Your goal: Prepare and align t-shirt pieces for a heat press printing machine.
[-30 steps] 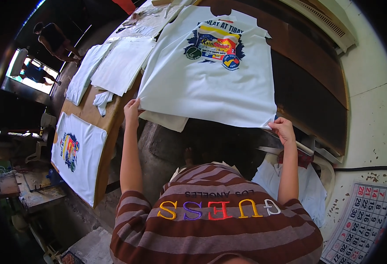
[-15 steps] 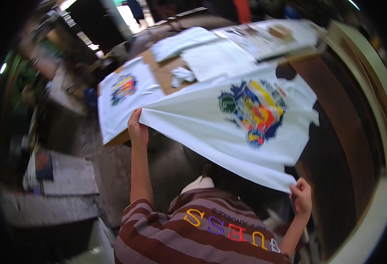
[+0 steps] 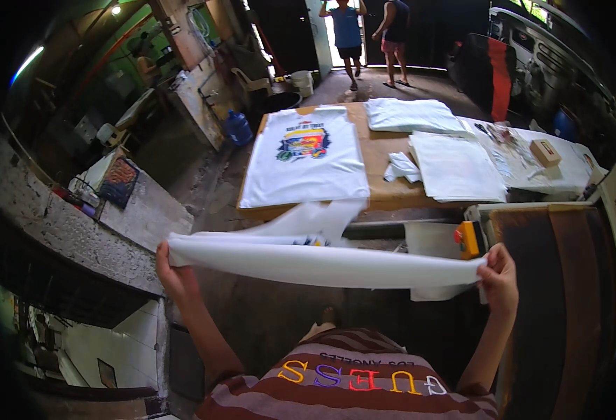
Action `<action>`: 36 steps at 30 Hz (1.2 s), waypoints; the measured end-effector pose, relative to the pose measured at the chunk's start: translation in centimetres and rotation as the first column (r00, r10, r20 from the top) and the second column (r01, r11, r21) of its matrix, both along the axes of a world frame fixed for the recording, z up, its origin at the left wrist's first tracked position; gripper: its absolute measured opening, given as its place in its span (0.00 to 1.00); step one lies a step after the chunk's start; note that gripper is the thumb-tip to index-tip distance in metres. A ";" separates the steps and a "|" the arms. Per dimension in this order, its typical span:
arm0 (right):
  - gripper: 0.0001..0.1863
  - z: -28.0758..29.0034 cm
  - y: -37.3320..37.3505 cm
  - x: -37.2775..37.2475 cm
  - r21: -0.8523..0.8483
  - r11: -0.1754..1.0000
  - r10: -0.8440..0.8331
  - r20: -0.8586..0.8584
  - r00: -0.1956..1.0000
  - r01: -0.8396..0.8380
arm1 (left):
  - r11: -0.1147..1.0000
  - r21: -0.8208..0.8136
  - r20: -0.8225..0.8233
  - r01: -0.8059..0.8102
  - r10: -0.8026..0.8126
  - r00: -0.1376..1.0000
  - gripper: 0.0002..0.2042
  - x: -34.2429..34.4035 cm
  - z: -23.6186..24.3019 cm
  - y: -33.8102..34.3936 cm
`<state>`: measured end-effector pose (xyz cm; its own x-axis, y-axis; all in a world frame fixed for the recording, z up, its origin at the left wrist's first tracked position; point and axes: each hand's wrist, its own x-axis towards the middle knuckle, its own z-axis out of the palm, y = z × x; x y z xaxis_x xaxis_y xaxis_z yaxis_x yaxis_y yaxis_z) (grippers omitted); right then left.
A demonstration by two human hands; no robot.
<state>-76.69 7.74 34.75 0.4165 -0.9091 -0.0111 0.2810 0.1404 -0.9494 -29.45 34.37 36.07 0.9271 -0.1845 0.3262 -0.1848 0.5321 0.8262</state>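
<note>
My left hand (image 3: 173, 274) and my right hand (image 3: 498, 274) grip the two ends of the near edge of a white printed shirt panel (image 3: 322, 263), stretched between them; its far part hangs blurred beyond, the print mostly hidden. Ahead, a wooden table (image 3: 386, 192) bears another white shirt panel (image 3: 304, 178) lying flat, print up, with a folded white stack (image 3: 406, 115), a pile of white sheets (image 3: 455, 168) and a crumpled white cloth (image 3: 402, 168). Right of my hands is a flat dark press bed (image 3: 553, 308) with a yellow box (image 3: 469, 239) at its corner.
Two people (image 3: 343, 31) (image 3: 394, 38) are near the far doorway. A blue jug (image 3: 238, 129) stands left of the table. A rough concrete ledge (image 3: 140, 217) runs along the left. A small cardboard box (image 3: 544, 152) lies on the cloth-covered table end at right.
I have turned from the dark press bed toward the table, carrying the panel. Its near edge is now stretched level between my hands, while its far part swings down behind.
</note>
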 end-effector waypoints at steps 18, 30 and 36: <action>0.11 -3.5 -3.5 5.1 0.032 0.989 0.130 0.230 0.964 -0.141 | 0.948 0.035 -0.275 -0.315 0.312 0.909 0.07 -7.1 -3.3 5.4; 0.12 -5.3 -3.8 0.1 0.108 0.989 0.081 0.164 0.983 -0.099 | 0.923 0.063 -0.205 -0.379 0.384 0.900 0.06 -13.2 -3.1 6.8; 0.12 -4.1 -5.7 0.5 0.088 0.994 0.041 0.237 0.971 -0.064 | 0.927 0.092 -0.118 -0.363 0.372 0.921 0.06 -12.6 -1.5 4.8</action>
<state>-76.24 2.04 30.61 0.4649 -0.8853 0.0079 0.4842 0.2468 -0.8394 -42.03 39.16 34.60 0.9675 0.1600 0.1958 -0.2442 0.3906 0.8876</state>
